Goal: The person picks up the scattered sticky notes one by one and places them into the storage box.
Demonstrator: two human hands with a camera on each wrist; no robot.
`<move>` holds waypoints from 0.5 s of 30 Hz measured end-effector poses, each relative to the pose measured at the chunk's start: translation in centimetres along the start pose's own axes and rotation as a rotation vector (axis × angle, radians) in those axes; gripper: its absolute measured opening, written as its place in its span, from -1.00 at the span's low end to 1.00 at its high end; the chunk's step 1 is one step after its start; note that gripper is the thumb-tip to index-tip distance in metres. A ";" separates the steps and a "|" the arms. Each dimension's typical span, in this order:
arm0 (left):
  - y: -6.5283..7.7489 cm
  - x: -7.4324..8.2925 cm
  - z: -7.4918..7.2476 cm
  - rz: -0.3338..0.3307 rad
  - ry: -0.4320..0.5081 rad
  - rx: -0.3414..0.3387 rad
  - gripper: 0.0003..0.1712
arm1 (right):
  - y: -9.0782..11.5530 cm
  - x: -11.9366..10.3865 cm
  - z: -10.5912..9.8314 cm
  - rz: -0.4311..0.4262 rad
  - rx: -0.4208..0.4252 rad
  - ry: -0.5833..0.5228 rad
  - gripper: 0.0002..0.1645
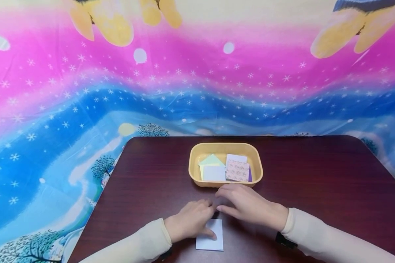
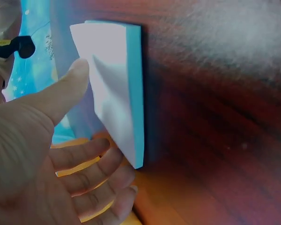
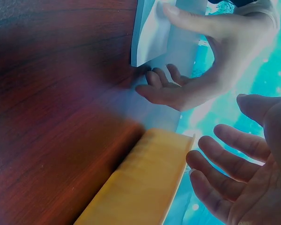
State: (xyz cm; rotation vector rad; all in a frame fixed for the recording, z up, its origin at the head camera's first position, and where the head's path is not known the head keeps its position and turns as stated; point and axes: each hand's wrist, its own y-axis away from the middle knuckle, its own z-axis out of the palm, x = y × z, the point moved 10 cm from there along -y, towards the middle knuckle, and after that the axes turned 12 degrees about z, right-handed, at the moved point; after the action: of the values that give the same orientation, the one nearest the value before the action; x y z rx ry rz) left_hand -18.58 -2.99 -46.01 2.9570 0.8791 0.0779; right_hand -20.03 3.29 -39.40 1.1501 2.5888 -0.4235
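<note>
A white-topped pad of paper (image 1: 209,244) lies on the table near its front edge, and the left wrist view shows its bluish side edge. My left hand (image 1: 191,219) is over the pad's far end, its thumb (image 2: 77,77) against the top sheet and its other fingers loosely bent beyond the pad. That sheet looks slightly raised along one side. To the right, my right hand (image 1: 243,204) hovers between the pad and the yellow container (image 1: 204,183). Its fingers (image 3: 229,161) are spread and relaxed, with nothing held.
Inside the container are several paper pads: a pale green one (image 1: 212,159), a white one (image 1: 214,174), a pink patterned one (image 1: 237,171) and a purple one (image 1: 250,176), partly covered. A printed cloth (image 1: 197,91) hangs behind the dark wooden table (image 1: 145,175).
</note>
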 end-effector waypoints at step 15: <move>0.1 0.6 0.1 0.012 0.042 0.012 -0.40 | 0.0 0.0 0.5 -0.018 -0.006 0.008 -0.74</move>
State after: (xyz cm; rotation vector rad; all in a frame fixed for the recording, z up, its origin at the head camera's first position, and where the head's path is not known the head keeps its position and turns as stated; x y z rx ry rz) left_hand -18.04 -2.72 -46.14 2.9829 0.8700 0.1364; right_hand -19.94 3.05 -39.87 1.1291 2.6070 -0.4157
